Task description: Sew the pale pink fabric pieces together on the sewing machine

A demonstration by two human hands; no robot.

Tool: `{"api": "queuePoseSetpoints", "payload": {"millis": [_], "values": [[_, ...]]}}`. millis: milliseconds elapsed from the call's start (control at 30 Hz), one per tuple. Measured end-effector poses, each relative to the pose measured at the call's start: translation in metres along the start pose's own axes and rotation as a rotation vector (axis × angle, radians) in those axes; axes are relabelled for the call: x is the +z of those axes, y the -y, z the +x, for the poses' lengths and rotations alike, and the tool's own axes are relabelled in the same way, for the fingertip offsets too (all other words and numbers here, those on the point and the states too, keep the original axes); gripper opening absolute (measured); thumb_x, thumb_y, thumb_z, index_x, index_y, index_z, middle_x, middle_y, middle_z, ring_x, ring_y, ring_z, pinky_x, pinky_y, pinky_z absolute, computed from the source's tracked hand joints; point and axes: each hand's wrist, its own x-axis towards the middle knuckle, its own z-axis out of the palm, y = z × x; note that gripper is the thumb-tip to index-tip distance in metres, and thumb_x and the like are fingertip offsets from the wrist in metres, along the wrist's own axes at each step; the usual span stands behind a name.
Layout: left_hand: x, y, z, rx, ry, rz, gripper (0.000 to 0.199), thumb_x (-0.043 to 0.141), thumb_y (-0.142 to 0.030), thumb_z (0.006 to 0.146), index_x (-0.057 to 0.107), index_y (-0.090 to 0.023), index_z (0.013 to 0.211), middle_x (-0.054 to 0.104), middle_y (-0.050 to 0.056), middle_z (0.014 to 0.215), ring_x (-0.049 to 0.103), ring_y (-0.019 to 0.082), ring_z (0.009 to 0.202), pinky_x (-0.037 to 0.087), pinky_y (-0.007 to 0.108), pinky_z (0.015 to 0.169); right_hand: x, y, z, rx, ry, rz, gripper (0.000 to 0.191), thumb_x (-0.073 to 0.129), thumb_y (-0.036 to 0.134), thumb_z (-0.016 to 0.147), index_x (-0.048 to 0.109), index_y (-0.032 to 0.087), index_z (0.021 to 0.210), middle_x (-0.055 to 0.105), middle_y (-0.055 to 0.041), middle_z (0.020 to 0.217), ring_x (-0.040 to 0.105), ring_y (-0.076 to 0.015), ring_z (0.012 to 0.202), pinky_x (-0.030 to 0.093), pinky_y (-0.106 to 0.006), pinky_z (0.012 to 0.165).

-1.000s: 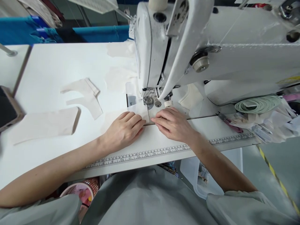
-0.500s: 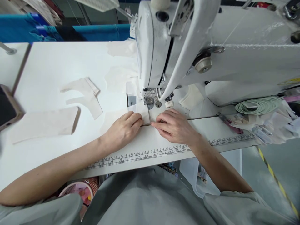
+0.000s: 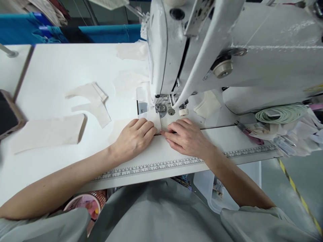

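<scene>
A pale fabric piece (image 3: 154, 117) lies flat under the presser foot (image 3: 160, 108) of a white sewing machine (image 3: 174, 50). My left hand (image 3: 137, 137) is closed with bent fingers, its fingertips down on the near part of this fabric. From the other side, my right hand (image 3: 186, 137) has thumb and forefinger pinched at the fabric's right edge, near the front seam of the machine bed. The two hands are a small gap apart, and the fabric under the left fingers is hidden.
Left of the machine lie a curved cut piece (image 3: 92, 102) and a long pale panel (image 3: 50, 132). A printed ruler (image 3: 156, 168) runs along the table's front. At right are pink-handled snips (image 3: 249, 132), a coil of green strip (image 3: 281, 113) and scraps; a dark box (image 3: 10, 114) stands left.
My left hand has edged slightly right, toward the right hand. My right fingertips have shifted a little left at the fabric edge; the view has moved slightly.
</scene>
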Motion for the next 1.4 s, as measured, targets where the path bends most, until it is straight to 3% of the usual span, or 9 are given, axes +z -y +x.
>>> {"api": "queuePoseSetpoints", "payload": {"millis": [367,800,1400], "values": [[0.0017,0.0014,0.0001,0.06,-0.115,0.006,0.009,0.057,-0.013,0.093,0.064,-0.009,0.096,0.067,0.006,0.088,0.056,0.02,0.08,0.044,0.033,0.064,-0.0006,0.0017,-0.0016,-0.025,-0.009,-0.016,0.02,0.05,0.021,0.096,0.068,0.017,0.106,0.063,-0.0044,0.089,0.051,-0.0174,0.083,0.037,-0.034,0.08],[0.0046,0.001,-0.001,0.088,-0.094,0.003,0.012,0.053,-0.01,0.094,0.064,-0.009,0.099,0.066,0.008,0.088,0.058,0.02,0.083,0.043,0.033,0.065,-0.0012,0.0027,-0.0007,-0.005,0.0,-0.005,0.022,0.049,0.02,0.096,0.068,0.017,0.107,0.062,-0.0041,0.089,0.05,-0.0167,0.081,0.037,-0.034,0.081],[-0.0033,0.0022,0.0001,0.161,0.025,0.032,0.017,0.046,-0.009,0.097,0.062,-0.012,0.093,0.065,0.008,0.093,0.059,0.019,0.084,0.05,0.032,0.065,-0.0016,-0.0005,-0.0043,-0.041,-0.015,0.021,0.023,0.05,0.017,0.094,0.068,0.018,0.11,0.065,-0.0051,0.091,0.054,-0.0181,0.084,0.039,-0.034,0.08]]}}
